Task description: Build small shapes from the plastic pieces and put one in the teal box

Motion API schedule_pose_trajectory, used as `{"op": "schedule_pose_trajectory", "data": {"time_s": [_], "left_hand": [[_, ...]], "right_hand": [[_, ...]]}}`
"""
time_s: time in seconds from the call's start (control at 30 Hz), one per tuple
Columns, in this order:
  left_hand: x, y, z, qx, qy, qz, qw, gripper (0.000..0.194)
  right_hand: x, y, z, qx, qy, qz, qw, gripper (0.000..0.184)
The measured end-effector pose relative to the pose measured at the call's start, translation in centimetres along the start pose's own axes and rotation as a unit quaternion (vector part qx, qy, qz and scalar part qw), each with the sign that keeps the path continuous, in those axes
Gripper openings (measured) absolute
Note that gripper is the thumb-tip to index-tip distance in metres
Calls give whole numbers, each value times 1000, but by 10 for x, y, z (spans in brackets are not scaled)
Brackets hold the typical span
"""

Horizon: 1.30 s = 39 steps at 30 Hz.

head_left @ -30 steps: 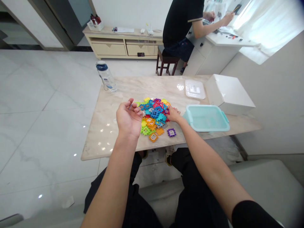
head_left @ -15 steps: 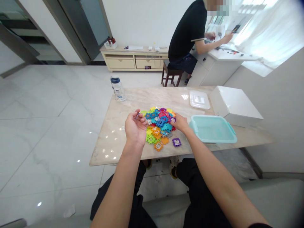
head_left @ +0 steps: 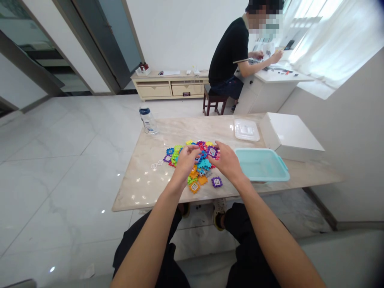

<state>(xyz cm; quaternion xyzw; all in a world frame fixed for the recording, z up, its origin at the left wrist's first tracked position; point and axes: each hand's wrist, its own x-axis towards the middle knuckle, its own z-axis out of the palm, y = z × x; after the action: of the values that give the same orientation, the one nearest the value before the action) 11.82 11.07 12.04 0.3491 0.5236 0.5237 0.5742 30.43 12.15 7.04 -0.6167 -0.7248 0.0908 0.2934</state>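
A heap of colourful interlocking plastic tiles point(head_left: 201, 163) lies in the middle of a marble table point(head_left: 144, 188). My right hand point(head_left: 228, 162) is lifted above the heap, fingers pinched on a purple tile with a white window point(head_left: 212, 152). My left hand point(head_left: 186, 160) hovers over the heap's left part with its fingers curled downward; what they hold, if anything, is hidden. A loose purple tile point(head_left: 216, 182) and an orange one point(head_left: 194, 187) lie at the heap's near edge. Small white window inserts point(head_left: 157, 164) lie left of the heap.
An open teal plastic box point(head_left: 261, 165) stands right of the heap, its clear lid point(head_left: 246, 131) behind it, beside a white box point(head_left: 290, 136). A water bottle point(head_left: 148, 120) stands at the far left corner. A person in black sits at a white desk point(head_left: 270, 78) beyond.
My right hand has lifted a purple tile off the heap. My left hand has turned palm-down and moved right over the heap. The camera has tilted up slightly.
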Motion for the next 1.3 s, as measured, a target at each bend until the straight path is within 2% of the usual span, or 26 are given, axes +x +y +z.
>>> {"op": "schedule_pose_trajectory", "data": {"time_s": [0.07, 0.17, 0.23, 0.4, 0.53, 0.63, 0.9, 1.0, 1.07, 1.13, 1.3], "left_hand": [[0, -8, 8, 31, -19, 13, 999, 13], [-2, -17, 17, 45, -99, 20, 994, 8], [-4, -22, 21, 53, -134, 28, 989, 11], [-4, -34, 25, 46, -133, 52, 989, 16], [-2, -43, 25, 34, -163, 48, 985, 20], [-1, -51, 25, 48, -183, 46, 981, 16], [0, -63, 26, 155, -190, 75, 967, 13], [6, -62, 22, 173, -140, 61, 973, 16], [12, -59, 18, 163, -76, 66, 981, 19], [17, -54, 15, 133, -39, 67, 988, 15], [12, -38, 17, 49, -63, 35, 996, 6]], "right_hand": [[-14, -8, -10, 28, 17, -38, 999, 69], [-25, -13, -18, 47, 19, -90, 995, 69], [-26, -13, -20, 47, 18, -112, 992, 67], [-30, -13, -24, 43, 23, -133, 990, 63], [-40, -7, -26, 54, 20, -138, 989, 65], [-48, 1, -25, 79, 24, -142, 986, 62], [-55, 19, -24, 109, 12, -149, 983, 49], [-56, 33, -18, 92, -11, -143, 985, 48], [-59, 44, -12, 65, -45, -147, 986, 49], [-62, 51, -6, 37, -87, -164, 982, 48], [-69, 55, 7, -35, -167, -185, 968, 38]]}}
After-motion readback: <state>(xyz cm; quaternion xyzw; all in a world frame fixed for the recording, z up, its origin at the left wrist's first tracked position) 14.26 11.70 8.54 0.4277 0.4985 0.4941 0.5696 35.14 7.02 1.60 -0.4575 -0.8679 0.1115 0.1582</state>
